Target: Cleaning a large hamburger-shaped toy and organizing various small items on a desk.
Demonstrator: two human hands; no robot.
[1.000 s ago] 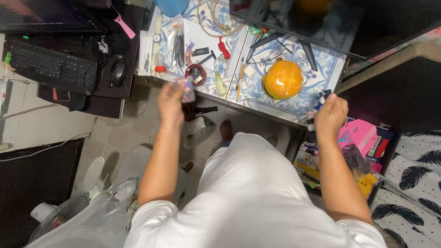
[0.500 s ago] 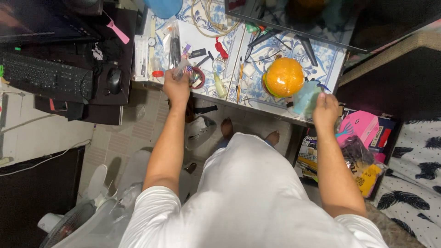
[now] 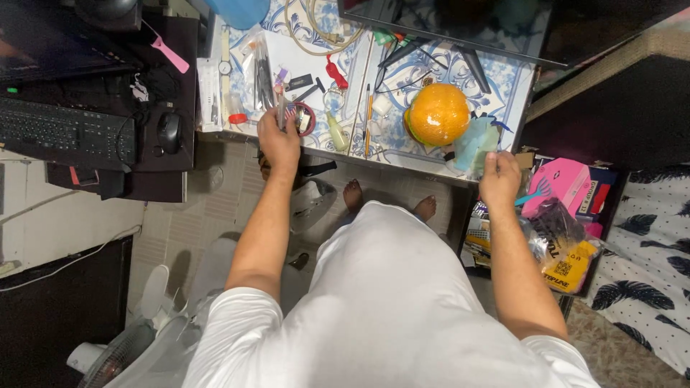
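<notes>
- Currently: head view, person standing at a blue-and-white patterned surface [image 3: 503,79], both arms stretched forward.
- Left hand [image 3: 279,142] at the near edge of the surface, fingers curled around a small clear item [image 3: 286,115]; what kind of item it is, cannot tell.
- That item sits over the surface edge, just beside a small red-rimmed round dish [image 3: 305,118].
- Right hand [image 3: 499,176] at the near right edge of the surface, fingers pinching the lower edge of a pale teal pouch [image 3: 474,146].
- Pouch rests on the surface, touching the orange burger-shaped object [image 3: 437,113] on its right side.
- Between the hands on the surface: a pencil [image 3: 368,118], a small pale bottle [image 3: 336,132], assorted small tools, a coiled cord at the far edge.
- Monitor [image 3: 460,25] stands at the far side of the surface on two splayed legs.
- Left of the surface: a darker desk with a keyboard [image 3: 65,133] and a mouse [image 3: 169,132].
- Right, below the surface: a heap of pink and yellow packages [image 3: 568,215] on the floor.
- Bare feet visible on the tiled floor under the surface edge.
</notes>
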